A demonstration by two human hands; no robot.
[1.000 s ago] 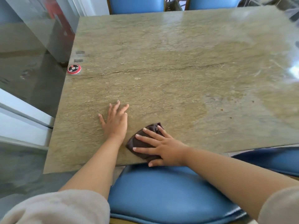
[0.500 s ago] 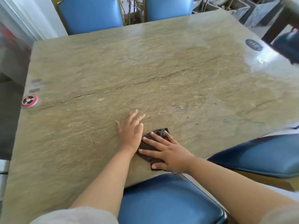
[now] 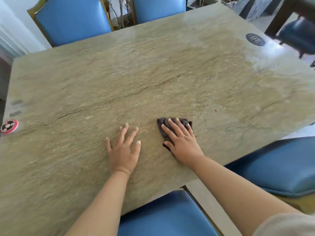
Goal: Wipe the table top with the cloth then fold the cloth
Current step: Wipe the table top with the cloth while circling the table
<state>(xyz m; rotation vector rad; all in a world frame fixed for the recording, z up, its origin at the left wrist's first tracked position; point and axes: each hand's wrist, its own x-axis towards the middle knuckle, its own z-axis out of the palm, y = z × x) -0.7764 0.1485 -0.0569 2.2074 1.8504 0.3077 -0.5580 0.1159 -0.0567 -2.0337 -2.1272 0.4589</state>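
A small dark brown cloth point(image 3: 185, 122) lies bunched on the greenish stone table top point(image 3: 153, 79), near its front edge. My right hand point(image 3: 180, 142) lies flat on the cloth with straight fingers and presses it to the stone; most of the cloth is hidden under the palm. My left hand point(image 3: 123, 149) rests flat on the bare table a hand's width to the left of the cloth, fingers spread, holding nothing.
A red round call button point(image 3: 9, 126) sits at the table's left edge and a dark oval disc point(image 3: 255, 39) at the far right corner. Blue padded chairs stand behind the table point(image 3: 71, 23), below me point(image 3: 167, 217) and at the right point(image 3: 281, 167).
My right hand has slid the cloth to the right and a little farther from the front edge, away from my left hand. The view has swung right, showing more of the table's right side.
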